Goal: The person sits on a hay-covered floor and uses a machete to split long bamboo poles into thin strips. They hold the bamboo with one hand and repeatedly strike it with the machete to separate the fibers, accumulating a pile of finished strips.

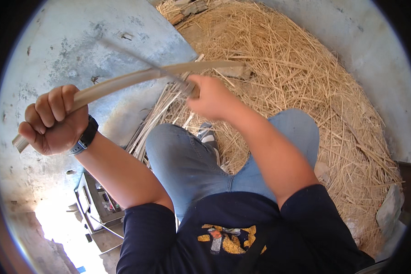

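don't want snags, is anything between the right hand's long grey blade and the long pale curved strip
Nothing visible: the long grey blade, blurred, runs from the right hand across the long pale curved strip; contact is unclear. The left hand grips near the strip's left end.

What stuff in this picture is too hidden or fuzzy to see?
All in the head view:
- Blade: blurred, so its edge, tip and any contact with the pale strip aren't clear.
- Handle: mostly covered by the right hand.
- Bright opening: glare hides what's beyond.
- Small things by the lower left: too tiny to name.
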Tool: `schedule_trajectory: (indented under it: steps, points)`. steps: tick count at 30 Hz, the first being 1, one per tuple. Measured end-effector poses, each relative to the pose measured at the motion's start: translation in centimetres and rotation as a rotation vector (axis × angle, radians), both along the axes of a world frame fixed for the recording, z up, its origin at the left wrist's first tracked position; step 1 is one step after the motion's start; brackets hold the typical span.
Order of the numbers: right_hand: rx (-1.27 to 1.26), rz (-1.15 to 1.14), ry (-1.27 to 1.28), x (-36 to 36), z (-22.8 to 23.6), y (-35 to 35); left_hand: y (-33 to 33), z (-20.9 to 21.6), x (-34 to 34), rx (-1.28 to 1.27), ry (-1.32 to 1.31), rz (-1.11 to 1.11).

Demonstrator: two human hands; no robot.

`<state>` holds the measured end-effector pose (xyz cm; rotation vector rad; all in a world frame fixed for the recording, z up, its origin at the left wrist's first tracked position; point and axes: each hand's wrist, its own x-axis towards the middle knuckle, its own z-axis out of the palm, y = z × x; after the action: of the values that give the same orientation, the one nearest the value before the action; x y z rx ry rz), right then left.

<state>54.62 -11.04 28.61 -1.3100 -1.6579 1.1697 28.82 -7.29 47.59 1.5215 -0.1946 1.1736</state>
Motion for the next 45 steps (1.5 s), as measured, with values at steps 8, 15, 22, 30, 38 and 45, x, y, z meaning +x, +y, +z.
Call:
schedule_trajectory:
  steps: [8,15,22,30,38,45]
  points:
    - [-0.045,-0.215,0.089,-1.8,-5.9,2.8,-0.1,0.7,-0.8,-0.069,-0.053,0.324]
    - [-0.192,-0.291,0.096,-1.4,-9.9,3.2,-0.6,0.1,1.2,-0.084,-0.051,0.511]
    - [-0.127,-0.286,0.208,-3.3,-9.4,2.7,0.0,0.4,-0.6,-0.16,-0.173,0.744]
    - [-0.269,-0.425,0.008,-1.0,-16.8,3.6,-1.6,0.2,2.9,-0.157,-0.183,0.761]
    - [-0.149,-0.355,0.118,-4.2,-10.7,2.5,-1.4,-1.1,-0.4,-0.193,-0.264,0.868]
    - [-0.133,-0.226,-0.017,-3.5,-10.4,2.2,-1.8,-0.5,1.5,-0.161,-0.225,0.862]
